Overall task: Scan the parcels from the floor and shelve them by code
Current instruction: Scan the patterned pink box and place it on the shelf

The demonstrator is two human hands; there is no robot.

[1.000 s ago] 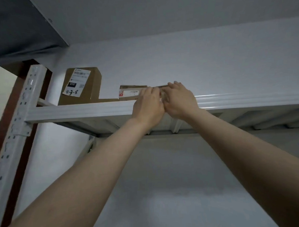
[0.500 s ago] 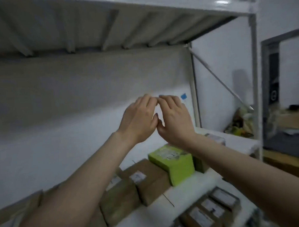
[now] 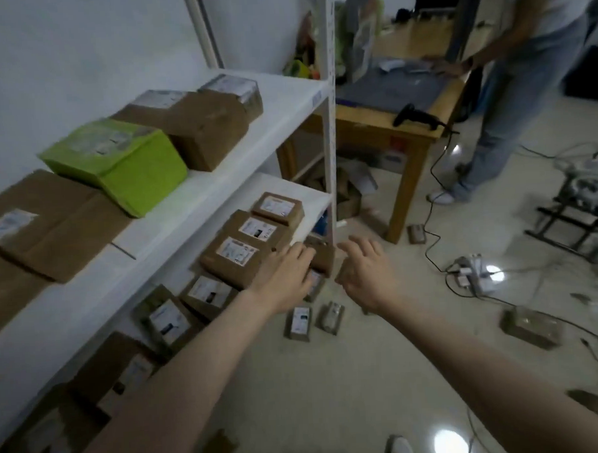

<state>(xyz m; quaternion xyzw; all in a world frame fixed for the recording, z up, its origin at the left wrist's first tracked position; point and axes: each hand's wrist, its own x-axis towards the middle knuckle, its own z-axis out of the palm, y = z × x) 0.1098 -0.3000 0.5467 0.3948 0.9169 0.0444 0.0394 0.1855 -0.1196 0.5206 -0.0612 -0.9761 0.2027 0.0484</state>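
My left hand (image 3: 286, 276) and my right hand (image 3: 366, 274) hang in the air side by side, fingers relaxed, holding nothing. Beneath them small brown parcels (image 3: 299, 324) with white labels lie on the pale floor. A larger parcel (image 3: 531, 325) lies on the floor to the right. The white shelving unit (image 3: 328, 149) stands on the left. Its upper shelf carries a green parcel (image 3: 123, 162) and brown cardboard boxes (image 3: 207, 127). Lower shelves hold labelled brown boxes (image 3: 247, 249). A black handheld scanner (image 3: 409, 115) lies on the wooden table.
A wooden table (image 3: 407, 143) stands behind the shelf post. Another person (image 3: 509, 63) in jeans leans on it. Cables and a power strip (image 3: 474, 273) trail across the floor on the right, beside a dark metal frame (image 3: 578, 214). My shoe (image 3: 401, 449) shows at the bottom.
My view has swung from the top shelf down to the floor. Both hands left the parcel on the top shelf and came down empty, now a little apart.
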